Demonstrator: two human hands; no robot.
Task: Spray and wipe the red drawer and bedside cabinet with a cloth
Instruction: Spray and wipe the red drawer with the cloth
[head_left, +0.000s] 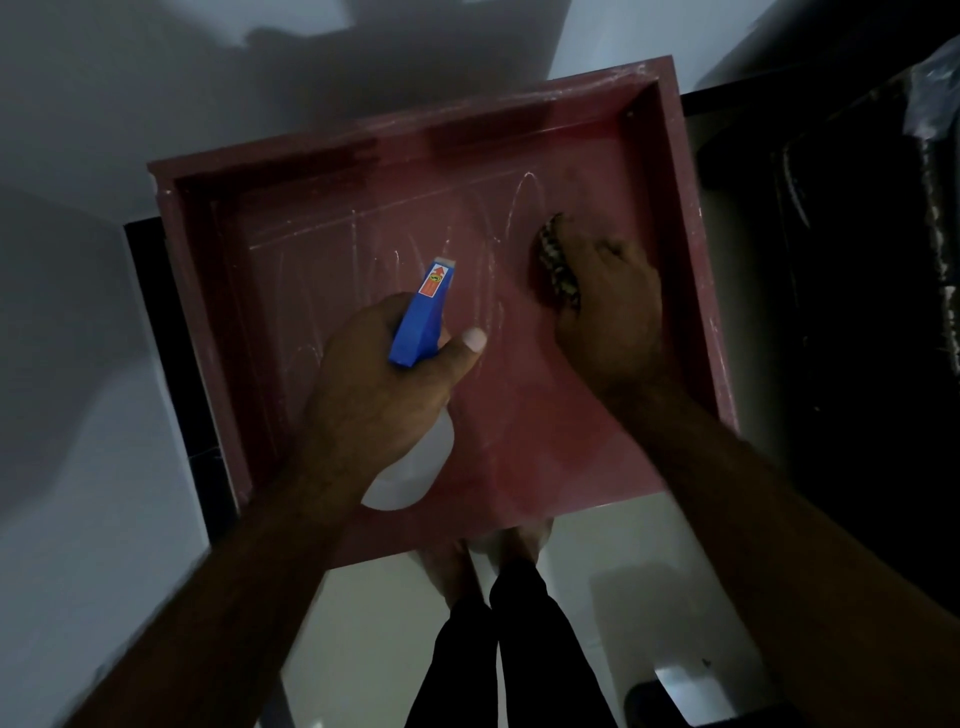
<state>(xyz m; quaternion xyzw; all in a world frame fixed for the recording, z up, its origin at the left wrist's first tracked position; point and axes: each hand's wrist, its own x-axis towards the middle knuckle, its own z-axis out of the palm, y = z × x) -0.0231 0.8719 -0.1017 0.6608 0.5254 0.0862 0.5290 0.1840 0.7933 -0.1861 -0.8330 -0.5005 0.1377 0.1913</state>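
Observation:
The red drawer (332, 156) lies pulled out below me, its floor streaked with pale curved wipe marks. My left hand (374, 384) grips a spray bottle (423, 312) with a blue head, held over the drawer's middle with the nozzle pointing away from me; the white body shows under my wrist. My right hand (608, 306) presses a dark patterned cloth (553, 257) on the drawer floor near the right wall, fingers curled over it.
A dark cabinet or furniture edge (831, 260) stands to the right of the drawer, and a black strip (156, 322) runs along its left. My feet and dark trousers (509, 649) stand on the pale floor at the drawer's near edge. The room is dim.

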